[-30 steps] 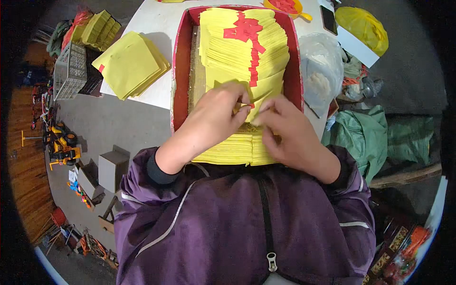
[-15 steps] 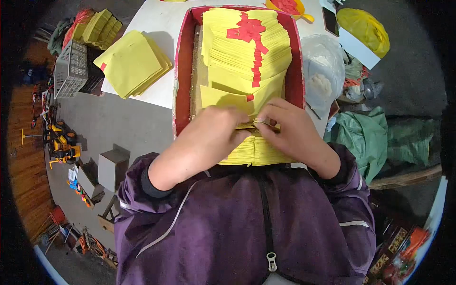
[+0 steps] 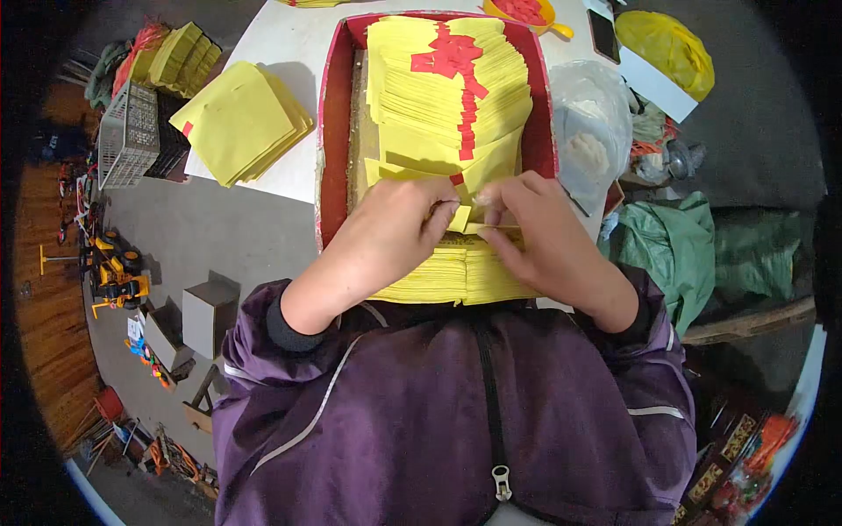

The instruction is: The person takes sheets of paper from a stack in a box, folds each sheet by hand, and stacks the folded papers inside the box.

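A red-walled box [image 3: 337,131] on the table holds a long row of yellow paper sheets [image 3: 395,83], with red paper slips [image 3: 452,57] strung down its middle. Over the near part of the box, my left hand [image 3: 386,228] is closed, thumb and fingers pinching at a folded edge of yellow paper. Facing it, my right hand [image 3: 553,241] has its thumb and fingertips around the same paper's edge, a small gap between the hands. Below them stand tightly packed folded yellow papers [image 3: 421,276]. The fingers partly hide the paper being handled.
A stack of yellow sheets [image 3: 237,123] lies left of the box on the white table. Behind it on the right are a yellow bowl [image 3: 545,12] of red slips and a phone [image 3: 603,37]. A clear plastic bag [image 3: 596,114] sits right of the box.
My hands have drawn slightly apart at the fingertips. A yellow folded edge now shows upright between them. The view has shifted slightly.
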A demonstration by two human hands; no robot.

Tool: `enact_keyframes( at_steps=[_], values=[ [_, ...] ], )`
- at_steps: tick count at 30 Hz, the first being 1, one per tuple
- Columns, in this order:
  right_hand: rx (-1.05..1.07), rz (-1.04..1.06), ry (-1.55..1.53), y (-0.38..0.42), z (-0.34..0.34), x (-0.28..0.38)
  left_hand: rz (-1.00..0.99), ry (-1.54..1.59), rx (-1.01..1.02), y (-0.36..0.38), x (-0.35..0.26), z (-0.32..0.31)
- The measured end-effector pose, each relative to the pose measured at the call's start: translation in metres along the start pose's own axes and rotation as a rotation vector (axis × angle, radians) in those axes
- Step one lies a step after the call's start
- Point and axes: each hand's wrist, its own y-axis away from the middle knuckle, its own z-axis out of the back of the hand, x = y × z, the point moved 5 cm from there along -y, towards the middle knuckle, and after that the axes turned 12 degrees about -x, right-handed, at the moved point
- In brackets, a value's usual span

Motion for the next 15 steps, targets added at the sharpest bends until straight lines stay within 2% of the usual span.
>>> enact_keyframes(
  at_steps=[7,12,15],
  values=[
    [-0.04,0.026,0.015,-0.019,0.0,-0.002,-0.012,-0.019,0.028,-0.001,-0.005,0.001],
    [-0.134,0.121,-0.042,-0.036,0.004,-0.015,0.007,-0.042,0.055,-0.005,-0.001,0.001],
    [-0.383,0.189,0.064,-0.058,0.006,-0.042,-0.032,0.001,-0.049,-0.009,-0.001,-0.001]
  ],
)
